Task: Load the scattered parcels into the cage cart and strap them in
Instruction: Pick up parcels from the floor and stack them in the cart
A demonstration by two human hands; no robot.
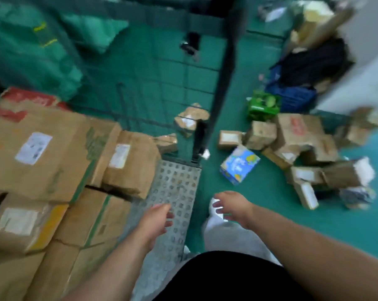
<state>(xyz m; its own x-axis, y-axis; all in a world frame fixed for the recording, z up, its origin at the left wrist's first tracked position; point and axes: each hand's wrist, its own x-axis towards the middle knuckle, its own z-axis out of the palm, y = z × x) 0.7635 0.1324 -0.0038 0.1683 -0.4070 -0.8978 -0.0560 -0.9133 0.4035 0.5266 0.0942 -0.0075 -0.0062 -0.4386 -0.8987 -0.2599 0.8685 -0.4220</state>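
The cage cart's perforated metal floor (175,183) lies in front of me, its wire mesh wall (172,83) rising behind. Several brown cardboard parcels (42,148) are stacked on the cart at the left. My left hand (155,220) hovers over the bare metal floor, fingers relaxed and holding nothing. My right hand (231,205) hangs over the green floor beside the cart, fingers spread and holding nothing. Scattered parcels (298,137) lie on the floor at the right, with a blue printed box (240,165) nearest and a green box (263,105) farther back.
A dark upright cart post (222,83) stands between cart and floor pile. Two small brown parcels (190,120) lie past the mesh. Green sacks (31,51) lie behind the cart at left. Dark and blue bags (303,79) lean by a white wall (368,61). My white shoe (216,210) shows below.
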